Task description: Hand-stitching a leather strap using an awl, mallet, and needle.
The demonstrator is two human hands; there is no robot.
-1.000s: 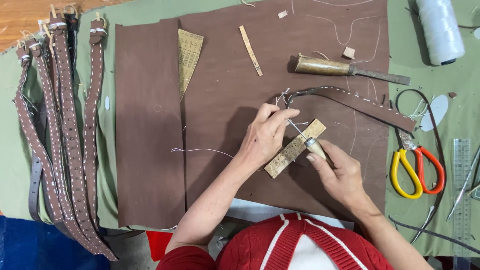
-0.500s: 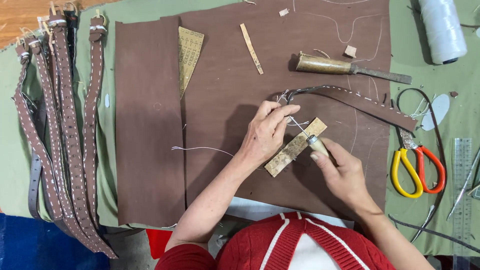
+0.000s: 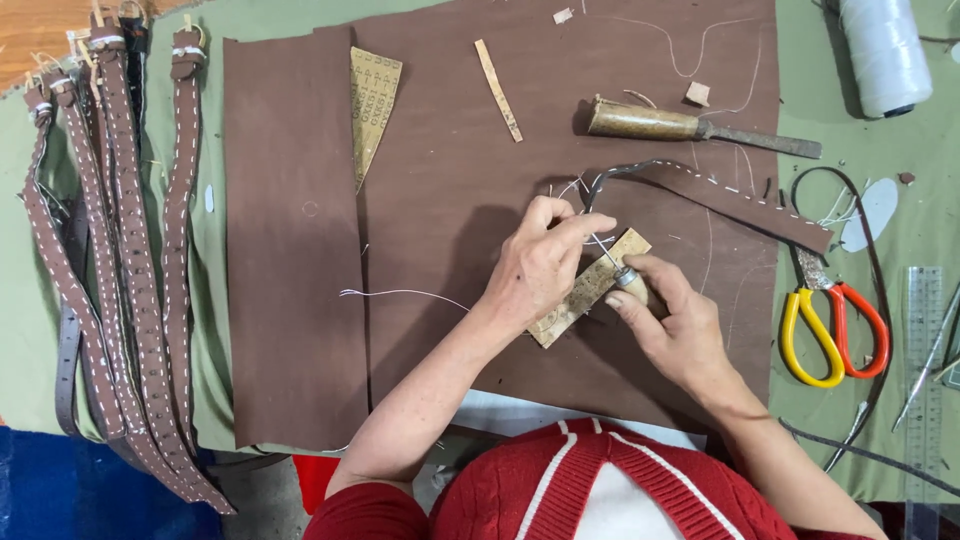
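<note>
While left hand (image 3: 540, 268) pinches strap (image 3: 720, 195) | awl (image 3: 625, 277) beside (right hand (image 3: 672, 325))

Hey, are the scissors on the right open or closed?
Closed. The scissors lie flat on the green mat, yellow and orange handle loops side by side, blades together pointing up toward the brown strap.

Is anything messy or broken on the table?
Nothing looks broken. Only small mess: a loose white thread trails across the brown leather sheet, and tiny scraps lie near the wooden-handled tool. The left hand and right hand work over a wooden block.
</note>
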